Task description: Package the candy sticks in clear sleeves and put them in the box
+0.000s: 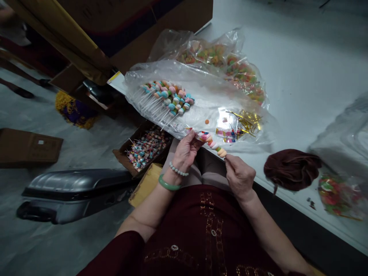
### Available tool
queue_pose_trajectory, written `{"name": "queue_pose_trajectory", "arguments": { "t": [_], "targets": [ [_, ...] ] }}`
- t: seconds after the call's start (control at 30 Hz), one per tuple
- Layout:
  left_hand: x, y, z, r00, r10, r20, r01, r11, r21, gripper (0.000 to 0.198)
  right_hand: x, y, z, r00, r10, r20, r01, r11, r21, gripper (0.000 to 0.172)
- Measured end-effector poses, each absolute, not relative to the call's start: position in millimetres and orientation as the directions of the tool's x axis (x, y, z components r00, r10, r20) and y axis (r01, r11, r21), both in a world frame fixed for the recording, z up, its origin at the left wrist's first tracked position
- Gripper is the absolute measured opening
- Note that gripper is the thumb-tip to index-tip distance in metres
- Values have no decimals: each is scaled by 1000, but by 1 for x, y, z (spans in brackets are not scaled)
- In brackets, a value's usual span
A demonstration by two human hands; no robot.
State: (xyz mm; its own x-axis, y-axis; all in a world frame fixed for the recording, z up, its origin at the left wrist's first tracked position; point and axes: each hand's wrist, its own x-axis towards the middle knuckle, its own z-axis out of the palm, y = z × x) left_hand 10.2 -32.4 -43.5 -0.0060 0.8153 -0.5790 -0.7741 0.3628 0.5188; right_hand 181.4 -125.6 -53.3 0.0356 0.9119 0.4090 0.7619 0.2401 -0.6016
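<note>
A person's left hand [185, 151] and right hand [240, 177] hold a candy skewer [211, 143] across the lap, just off the counter's edge, apparently keeping the soft pieces clear of everything nearby. The left grip is closed, thumb and fingers pinching the upper end, while the right grip is narrow, thumb and forefinger pressed together at the lower tip. A pearl bracelet [178, 169] and green bangle [169, 183] circle the left wrist. On the white counter [301, 50] ahead, candy skewers [168, 97] lie on a clear plastic bag [201, 90], sticks aligned, seemingly for orderly handling. Gold twist ties [244, 122] lie to their right, with a dark brown cloth [291, 168] and bagged gummy candy [336, 195] at right. At left, a cardboard box [125, 153] of lollipops [148, 147] sits above a gray hard case [71, 191] on the floor [57, 245].
</note>
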Motion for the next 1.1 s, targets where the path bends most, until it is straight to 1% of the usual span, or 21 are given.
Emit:
{"name": "queue_pose_trajectory", "arguments": {
  "t": [0.07, 0.1, 0.13, 0.17, 0.23, 0.3, 0.37, 0.4, 0.47, 0.5, 0.53, 0.57, 0.6, 0.67, 0.7, 0.77, 0.83, 0.9, 0.97, 1.03, 1.1],
  "targets": [
    [11, -32, -45, -75, 844, -532, -774, 287, 565, 10, 180, -127, -53, -42, 888, 459, 832, 286, -476, 23],
    [12, -32, -45, -96, 855, -509, -767, 262, 586, 10, 180, -128, -53, -64, 883, 464, 839, 299, -454, 23],
    [12, -32, -45, -108, 868, -485, -754, 246, 609, 11, 180, -128, -54, -71, 884, 462, 833, 307, -461, 23],
    [12, -33, -45, -111, 880, -461, -734, 240, 635, 13, 180, -128, -54, -67, 892, 446, 814, 307, -493, 24],
    [11, -34, -44, -85, 903, -420, -683, 254, 684, 16, 181, -127, -56, -28, 924, 381, 739, 276, -615, 24],
    [11, -36, -42, -27, 910, -414, -645, 301, 702, 18, 181, -125, -57, 39, 967, 250, 602, 177, -779, 21],
    [10, -38, -43, 34, 899, -437, -632, 358, 687, 21, 182, -122, -59, 109, 993, 40, 386, -5, -923, 16],
    [10, -39, -44, 58, 892, -448, -630, 381, 677, 22, 182, -121, -60, 126, 989, -82, 259, -113, -959, 16],
    [10, -40, -47, 89, 887, -454, -616, 407, 674, 24, 182, -118, -61, 96, 950, -297, 42, -302, -952, 18],
    [10, -41, -48, 97, 888, -450, -603, 412, 683, 26, 181, -117, -62, 63, 930, -362, -18, -362, -932, 19],
    [10, -41, -49, 102, 891, -443, -587, 413, 696, 28, 181, -117, -62, 39, 920, -390, -31, -389, -921, 20],
    [9, -41, -50, 102, 894, -436, -572, 411, 710, 29, 181, -116, -63, 37, 925, -378, 2, -378, -926, 20],
    [9, -41, -51, 98, 898, -430, -558, 407, 723, 31, 181, -117, -63, 58, 942, -332, 75, -335, -939, 19],
    [8, -41, -51, 89, 903, -419, -534, 399, 745, 32, 181, -118, -65, 129, 980, -150, 301, -183, -936, 17],
    [8, -41, -51, 87, 905, -416, -525, 397, 753, 33, 181, -119, -65, 153, 988, -33, 427, -96, -899, 18],
    [6, -41, -51, 87, 906, -414, -517, 396, 759, 34, 181, -121, -67, 140, 973, 181, 647, 49, -761, 22],
    [5, -40, -53, 80, 906, -415, -517, 394, 760, 37, 181, -122, -70, 70, 945, 321, 792, 143, -594, 26],
    [3, -39, -55, 64, 908, -415, -512, 387, 767, 37, 181, -124, -71, 10, 929, 371, 859, 182, -478, 27],
    [2, -39, -56, 57, 913, -403, -494, 377, 784, 35, 181, -125, -71, -6, 930, 367, 869, 186, -459, 26],
    [3, -40, -57, 59, 922, -383, -486, 362, 795, 32, 180, -124, -69, 25, 938, 345, 832, 172, -528, 26],
    [6, -41, -57, 80, 924, -374, -508, 360, 782, 29, 177, -123, -67, 98, 954, 282, 727, 125, -675, 24]
  ]
}}
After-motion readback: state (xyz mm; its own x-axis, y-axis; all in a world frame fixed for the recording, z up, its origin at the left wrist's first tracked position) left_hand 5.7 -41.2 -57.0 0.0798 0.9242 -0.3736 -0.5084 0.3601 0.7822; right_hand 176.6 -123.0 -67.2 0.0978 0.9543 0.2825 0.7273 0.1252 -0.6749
